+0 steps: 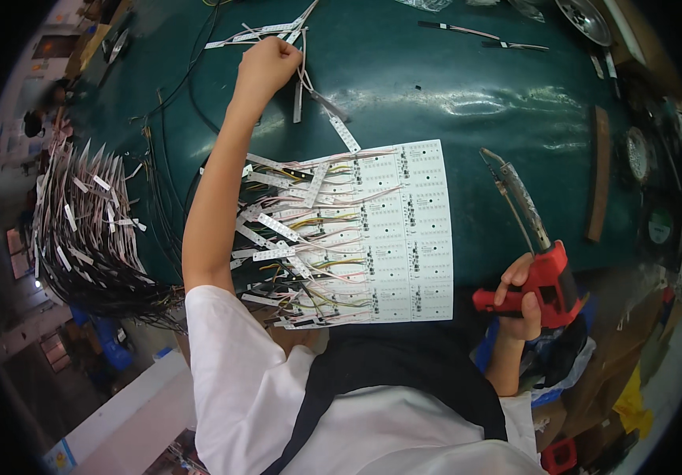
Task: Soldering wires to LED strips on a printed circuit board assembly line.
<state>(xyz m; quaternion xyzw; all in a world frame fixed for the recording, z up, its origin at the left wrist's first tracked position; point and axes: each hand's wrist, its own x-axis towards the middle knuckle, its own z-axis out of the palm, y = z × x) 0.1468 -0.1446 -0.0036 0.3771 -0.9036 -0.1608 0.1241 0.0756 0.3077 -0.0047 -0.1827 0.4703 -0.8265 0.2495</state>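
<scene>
Far out over the table, my left hand [268,71] is closed in a pinch at a small tangle of wired white LED strips [277,29]; its fingertips are partly hidden. My right hand [521,305] grips a red and black soldering gun [548,277], whose metal tip points up and away over the table. Between my arms lies a white circuit board panel [429,253] near the table's front edge. Thin coloured wires and small white strips [279,228] spread from its left side, passing close to my left forearm.
A large bundle of black-wired strips [87,229] hangs over the table's left side. A brown bar [597,174] lies on the green table [507,119] at the right. Two loose leads [467,32] and a metal dish [586,20] are at the far right.
</scene>
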